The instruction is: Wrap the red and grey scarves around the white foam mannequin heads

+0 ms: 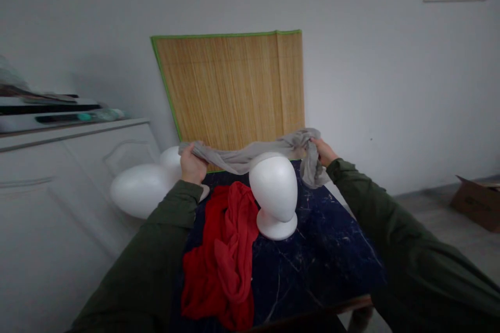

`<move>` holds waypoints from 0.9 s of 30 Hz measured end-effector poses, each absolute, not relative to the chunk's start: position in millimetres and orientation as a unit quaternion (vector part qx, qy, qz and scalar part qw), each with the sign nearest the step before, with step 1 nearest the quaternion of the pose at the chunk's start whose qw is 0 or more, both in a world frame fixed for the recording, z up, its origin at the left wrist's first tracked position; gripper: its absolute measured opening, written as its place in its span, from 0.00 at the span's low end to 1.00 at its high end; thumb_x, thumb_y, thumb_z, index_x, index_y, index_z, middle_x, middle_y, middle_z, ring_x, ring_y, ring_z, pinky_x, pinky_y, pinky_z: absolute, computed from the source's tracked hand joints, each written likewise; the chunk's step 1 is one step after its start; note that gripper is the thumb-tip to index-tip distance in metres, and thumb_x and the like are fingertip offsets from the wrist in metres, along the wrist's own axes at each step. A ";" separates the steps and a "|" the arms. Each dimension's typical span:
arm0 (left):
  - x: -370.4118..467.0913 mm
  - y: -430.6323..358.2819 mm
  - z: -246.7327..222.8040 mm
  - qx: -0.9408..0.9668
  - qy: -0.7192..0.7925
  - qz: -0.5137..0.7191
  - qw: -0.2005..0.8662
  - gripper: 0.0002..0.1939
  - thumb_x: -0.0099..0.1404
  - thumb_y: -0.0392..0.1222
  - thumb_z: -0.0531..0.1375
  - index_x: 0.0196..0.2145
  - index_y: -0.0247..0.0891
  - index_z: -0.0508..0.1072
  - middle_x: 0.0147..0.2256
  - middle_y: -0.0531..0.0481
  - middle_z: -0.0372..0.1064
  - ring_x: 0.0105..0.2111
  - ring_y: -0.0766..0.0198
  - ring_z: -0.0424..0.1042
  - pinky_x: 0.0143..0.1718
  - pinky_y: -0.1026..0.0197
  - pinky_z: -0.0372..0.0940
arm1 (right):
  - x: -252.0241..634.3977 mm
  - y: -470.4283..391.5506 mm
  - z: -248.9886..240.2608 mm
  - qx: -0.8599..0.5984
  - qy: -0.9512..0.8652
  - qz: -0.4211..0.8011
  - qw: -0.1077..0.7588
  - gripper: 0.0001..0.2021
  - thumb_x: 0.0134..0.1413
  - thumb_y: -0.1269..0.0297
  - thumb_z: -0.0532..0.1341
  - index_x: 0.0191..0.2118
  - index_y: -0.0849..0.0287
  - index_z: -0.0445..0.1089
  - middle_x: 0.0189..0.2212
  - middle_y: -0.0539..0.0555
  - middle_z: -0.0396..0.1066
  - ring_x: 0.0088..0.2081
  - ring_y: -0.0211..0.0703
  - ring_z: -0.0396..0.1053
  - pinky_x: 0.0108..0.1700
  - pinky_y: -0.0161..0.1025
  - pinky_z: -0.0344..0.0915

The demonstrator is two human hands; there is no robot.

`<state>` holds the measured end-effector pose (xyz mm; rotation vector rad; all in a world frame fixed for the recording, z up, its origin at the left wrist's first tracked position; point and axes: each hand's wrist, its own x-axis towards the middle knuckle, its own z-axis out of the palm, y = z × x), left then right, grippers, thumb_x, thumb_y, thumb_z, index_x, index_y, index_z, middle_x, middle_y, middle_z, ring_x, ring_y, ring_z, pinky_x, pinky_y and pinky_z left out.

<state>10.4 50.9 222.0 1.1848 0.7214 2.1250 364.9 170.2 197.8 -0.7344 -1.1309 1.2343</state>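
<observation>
The dark marbled table (320,250) fills your centre view, with a bamboo mat (230,88) leaning on the wall at 12 o'clock. A red cloth (222,255) lies crumpled at 7 o'clock of the white foam head (274,187). You stretch a grey scarf (253,153) over that head's crown, left hand (192,164) and right hand (323,152) each clenched around an end
</observation>
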 end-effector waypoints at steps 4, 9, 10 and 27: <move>28.6 36.2 183.6 0.406 0.259 0.805 0.347 0.11 0.52 0.44 0.54 0.32 0.35 0.65 0.28 0.51 0.68 0.29 0.65 0.68 0.37 0.60 0.63 | 350.8 161.9 140.9 -0.382 -0.509 0.548 0.543 0.05 0.50 0.71 0.55 0.35 0.57 0.61 0.20 0.45 0.68 0.23 0.36 0.67 0.26 0.33 0.66; 54.4 -15.5 120.6 0.412 0.273 0.766 0.410 0.11 0.50 0.41 0.55 0.32 0.35 0.68 0.31 0.46 0.71 0.38 0.56 0.69 0.41 0.54 0.63 | 369.5 126.3 78.3 -0.438 -0.535 0.601 0.402 0.06 0.42 0.70 0.60 0.31 0.62 0.66 0.22 0.54 0.71 0.25 0.46 0.70 0.28 0.41 0.68; 59.6 -25.4 105.7 0.418 0.281 0.752 0.426 0.12 0.49 0.41 0.55 0.33 0.35 0.69 0.32 0.45 0.71 0.39 0.54 0.69 0.41 0.52 0.63 | 374.7 118.1 67.5 -0.441 -0.540 0.610 0.376 0.08 0.40 0.70 0.61 0.32 0.62 0.67 0.24 0.55 0.72 0.26 0.47 0.70 0.29 0.41 0.68; 40.6 13.8 65.5 0.092 0.289 0.845 0.440 0.14 0.49 0.28 0.46 0.29 0.34 0.69 0.23 0.52 0.69 0.23 0.67 0.70 0.29 0.64 0.64 | 386.8 125.2 -18.6 -0.496 -0.367 0.536 0.576 0.08 0.35 0.70 0.56 0.29 0.59 0.63 0.18 0.50 0.68 0.22 0.43 0.68 0.26 0.40 0.67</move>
